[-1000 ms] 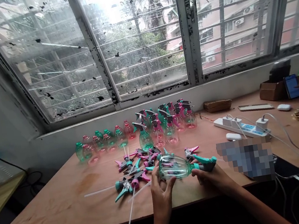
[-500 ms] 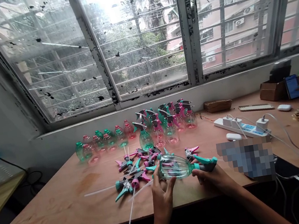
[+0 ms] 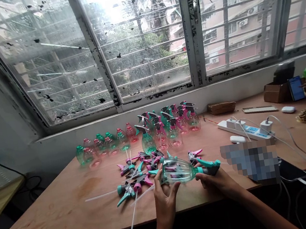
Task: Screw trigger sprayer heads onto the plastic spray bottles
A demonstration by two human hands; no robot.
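Bottle [image 3: 178, 171] is held sideways over the desk [image 3: 68, 221] by the left hand [image 3: 164, 198], its spray head [image 3: 211, 166] gripped by the right hand [image 3: 216, 182]; head-fitting is apparently being done, and a tightening twist seems required.

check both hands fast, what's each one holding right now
Left hand: closed, holding the green bottle near its base.
Right hand: closed, holding the spray head at the bottle's neck.
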